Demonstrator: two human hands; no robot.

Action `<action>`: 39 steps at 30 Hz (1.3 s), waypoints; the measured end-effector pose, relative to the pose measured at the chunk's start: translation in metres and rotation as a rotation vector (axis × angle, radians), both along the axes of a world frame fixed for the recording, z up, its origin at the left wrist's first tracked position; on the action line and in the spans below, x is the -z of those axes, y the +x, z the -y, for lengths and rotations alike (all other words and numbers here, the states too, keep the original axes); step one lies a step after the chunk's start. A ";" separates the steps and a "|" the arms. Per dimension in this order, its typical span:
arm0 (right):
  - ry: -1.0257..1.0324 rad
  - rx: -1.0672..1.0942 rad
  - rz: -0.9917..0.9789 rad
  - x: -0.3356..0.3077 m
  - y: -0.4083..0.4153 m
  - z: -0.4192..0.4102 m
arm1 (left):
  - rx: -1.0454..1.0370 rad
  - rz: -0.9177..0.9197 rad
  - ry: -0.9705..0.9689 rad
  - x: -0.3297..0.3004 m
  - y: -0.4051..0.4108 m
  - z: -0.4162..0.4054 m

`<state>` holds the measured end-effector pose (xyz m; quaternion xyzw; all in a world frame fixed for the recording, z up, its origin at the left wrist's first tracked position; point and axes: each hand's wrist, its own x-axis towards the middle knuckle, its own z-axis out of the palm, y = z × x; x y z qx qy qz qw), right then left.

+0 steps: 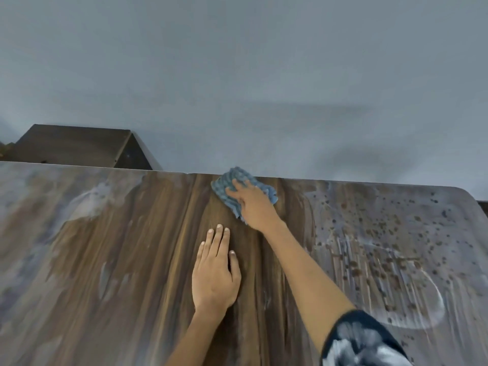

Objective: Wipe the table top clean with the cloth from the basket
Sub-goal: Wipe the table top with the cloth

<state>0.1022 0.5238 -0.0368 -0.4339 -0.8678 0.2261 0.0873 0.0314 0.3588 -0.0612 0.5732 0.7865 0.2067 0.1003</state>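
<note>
Wall [237, 75]: plain grey, fills the far half of the view; the far edge of the tabletop runs along it.

Tabletop [118, 260]: dark wood grain, spans the whole width. A central band from near edge to far edge looks clean and dark. The left portion carries a pale dusty film in smears. The right portion carries a pale film with many dark spots [383, 233] and a curved streak. Judgement: the middle is done, both sides remain, roughly a third of the surface cleared.

Dark box [76, 146]: far left, behind the tabletop edge, against the wall. Whether it is the basket cannot be told.

Right arm: stretched far across the tabletop, patterned sleeve [361, 342] at the near right corner of the view.

Left hand [215, 273]: flat, palm down, fingers extended and close together on the clean central band. Holds nothing. Judgement: it braces the body so the other arm can reach the far edge.

Right hand [253, 204]: palm down on the cloth, fingers spread over it, pressing it to the wood rather than pinching it; grip is a flat hold on the cloth.

Cloth [229, 186]: blue, crumpled, at the far edge of the tabletop, centre-right, part of it showing beyond the fingertips.
</note>
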 end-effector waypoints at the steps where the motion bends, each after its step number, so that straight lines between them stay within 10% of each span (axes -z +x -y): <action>1: -0.004 -0.052 -0.003 0.003 0.000 0.012 | -0.009 0.003 0.003 -0.001 0.000 0.000; 14: 0.053 0.221 0.109 -0.003 0.047 -0.012 | -0.015 0.068 0.028 -0.006 0.001 0.001; 22: -0.003 -0.038 0.006 0.009 0.086 0.119 | -0.053 0.144 0.107 -0.001 -0.001 0.004; 31: 0.029 0.349 0.114 -0.010 0.078 0.044 | -0.101 0.278 0.167 -0.006 0.000 0.003; 39: -0.016 -0.135 0.117 -0.007 0.107 0.212 | -0.098 0.606 0.383 -0.012 -0.010 0.008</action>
